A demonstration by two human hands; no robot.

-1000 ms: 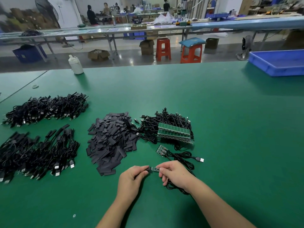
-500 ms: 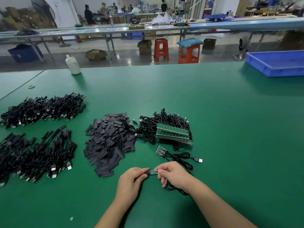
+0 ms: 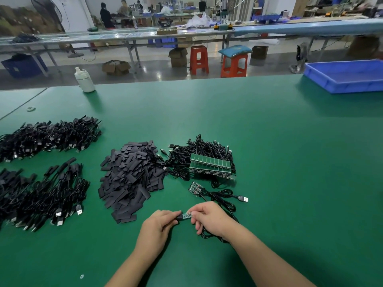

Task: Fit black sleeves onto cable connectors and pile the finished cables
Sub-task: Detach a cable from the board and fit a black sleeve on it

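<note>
Near the table's (image 3: 269,141) front edge, the left hand (image 3: 158,226) pinches a black sleeve (image 3: 178,217) (partly hidden) against the small green board (image 3: 187,215), pinched by the right hand (image 3: 209,219).

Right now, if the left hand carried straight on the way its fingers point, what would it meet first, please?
Probably the right hand: the left hand points right along the small green board they share, and the right hand's fingertips pinch its far end.
</note>
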